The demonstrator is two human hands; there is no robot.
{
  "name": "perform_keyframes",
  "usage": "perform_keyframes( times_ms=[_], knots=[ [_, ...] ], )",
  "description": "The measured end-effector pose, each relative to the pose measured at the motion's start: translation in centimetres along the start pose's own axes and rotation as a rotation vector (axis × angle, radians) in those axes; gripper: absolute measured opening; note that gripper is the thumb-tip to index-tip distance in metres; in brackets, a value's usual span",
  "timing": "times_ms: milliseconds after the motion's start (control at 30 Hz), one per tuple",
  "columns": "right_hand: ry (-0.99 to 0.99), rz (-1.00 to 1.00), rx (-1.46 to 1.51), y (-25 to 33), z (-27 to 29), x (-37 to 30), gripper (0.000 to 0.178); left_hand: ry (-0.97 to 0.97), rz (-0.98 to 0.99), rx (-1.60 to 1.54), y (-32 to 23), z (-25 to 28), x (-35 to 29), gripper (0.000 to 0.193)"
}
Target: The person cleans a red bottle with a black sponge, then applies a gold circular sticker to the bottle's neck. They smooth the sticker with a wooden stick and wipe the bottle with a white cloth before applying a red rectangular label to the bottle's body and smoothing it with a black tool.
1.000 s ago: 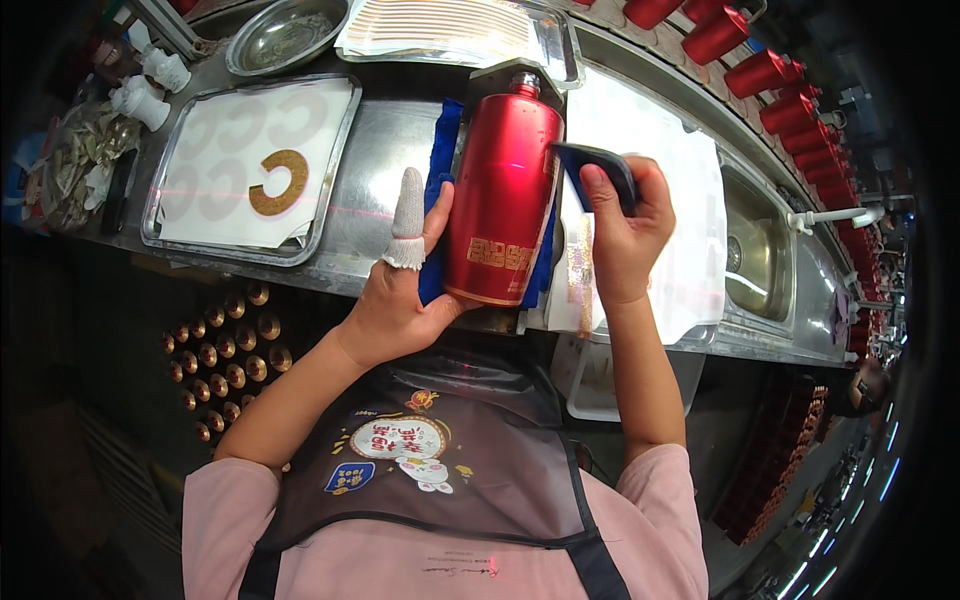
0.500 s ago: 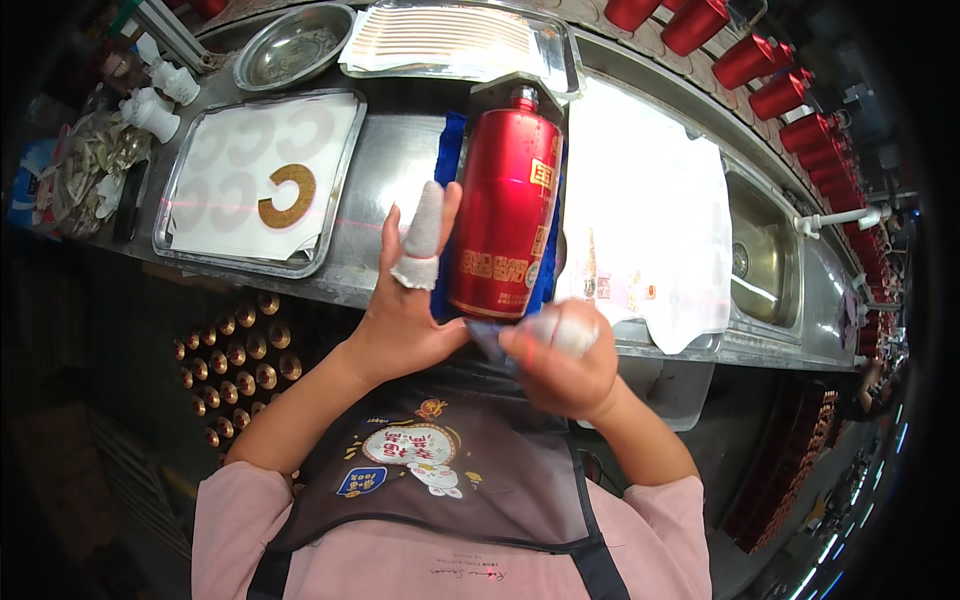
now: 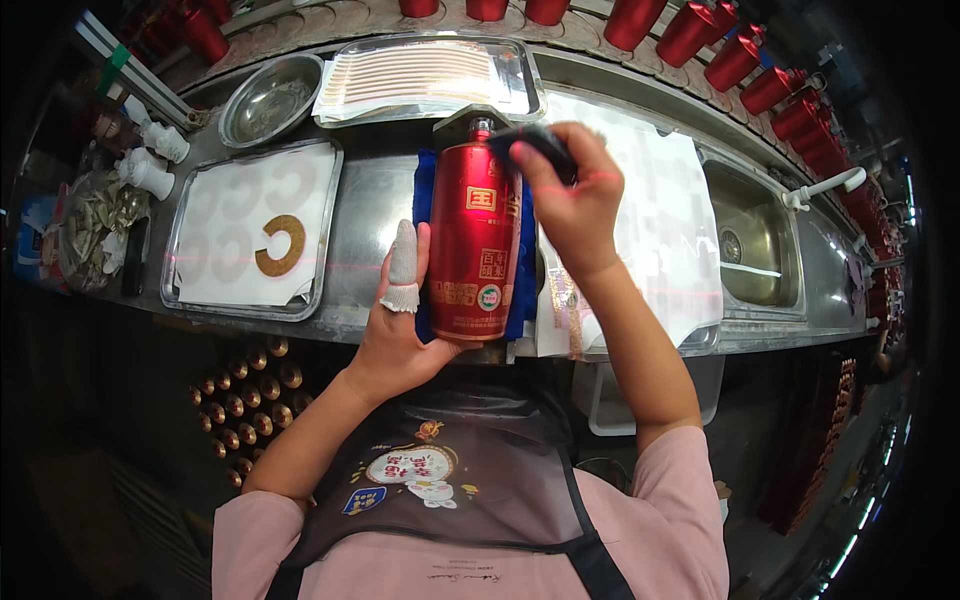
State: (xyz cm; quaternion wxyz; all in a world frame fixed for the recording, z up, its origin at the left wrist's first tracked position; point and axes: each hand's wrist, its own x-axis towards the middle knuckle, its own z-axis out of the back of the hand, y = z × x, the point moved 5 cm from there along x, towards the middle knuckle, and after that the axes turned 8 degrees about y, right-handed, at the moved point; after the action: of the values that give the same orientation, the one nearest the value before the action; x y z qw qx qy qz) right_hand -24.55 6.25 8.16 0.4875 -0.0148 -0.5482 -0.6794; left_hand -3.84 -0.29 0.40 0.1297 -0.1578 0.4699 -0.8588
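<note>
A glossy red bottle (image 3: 475, 225) with gold print lies on a blue cloth (image 3: 424, 180), its neck pointing away from me. My left hand (image 3: 398, 325) grips its near left side, thumb against the base and fingers stretched along the body. One of its fingers wears a white fabric finger cover (image 3: 401, 268). Beside the bottle's neck, my right hand (image 3: 578, 200) is closed round a dark, flat scraper-like piece (image 3: 540, 148). That piece is partly hidden by the fingers and slightly blurred.
Left stands a metal tray (image 3: 330, 200) with a gold C-shaped decal (image 3: 281, 246) on white paper. Behind are a metal bowl (image 3: 268, 100) and a tray of striped strips (image 3: 415, 75). Rightward lie white sheets (image 3: 640, 210), then a sink (image 3: 750, 240). Red bottles (image 3: 690, 35) line the back.
My right hand has moved from the bottle's base up to its neck with the dark piece. The bottle has rolled, so more gold print faces up. My left hand now lies closer against it.
</note>
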Motion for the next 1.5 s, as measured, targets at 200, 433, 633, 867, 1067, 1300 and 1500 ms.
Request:
perform_keyframes(
  times_ms=[200, 433, 633, 867, 1067, 1300, 1500],
  knots=[
    [0.388, 0.56, 0.033, 4.6, -0.4, -4.7, 0.019, 0.027, -0.09, 0.28, 0.3, 0.5, -0.2, 0.111],
    [0.108, 0.514, -0.16, 2.1, 0.0, -1.7, 0.019, 0.093, -0.065, 0.36, 0.9, 0.4, 0.0, 0.11],
    [0.284, 0.124, 0.162, 2.6, 0.1, -4.6, 0.016, 0.18, 0.007, 0.211, 1.5, 0.2, 0.5, 0.107],
    [0.303, 0.598, 0.081, 3.4, -0.1, -11.1, 0.017, -0.018, -0.058, 0.366, -1.0, 0.3, 0.4, 0.114],
    [-0.001, -0.357, 0.236, -1.3, -1.2, -17.6, 0.019, 0.115, -0.046, 0.354, -0.1, 0.2, 0.8, 0.11],
    [-0.177, -0.298, 0.201, 1.4, 0.5, -15.1, 0.019, 0.089, -0.134, 0.402, 1.0, 0.4, 0.6, 0.108],
    [-0.18, -0.566, 0.056, 0.3, 0.2, -14.4, 0.017, 0.08, -0.068, 0.37, 1.4, 0.3, 0.4, 0.113]
  ],
)
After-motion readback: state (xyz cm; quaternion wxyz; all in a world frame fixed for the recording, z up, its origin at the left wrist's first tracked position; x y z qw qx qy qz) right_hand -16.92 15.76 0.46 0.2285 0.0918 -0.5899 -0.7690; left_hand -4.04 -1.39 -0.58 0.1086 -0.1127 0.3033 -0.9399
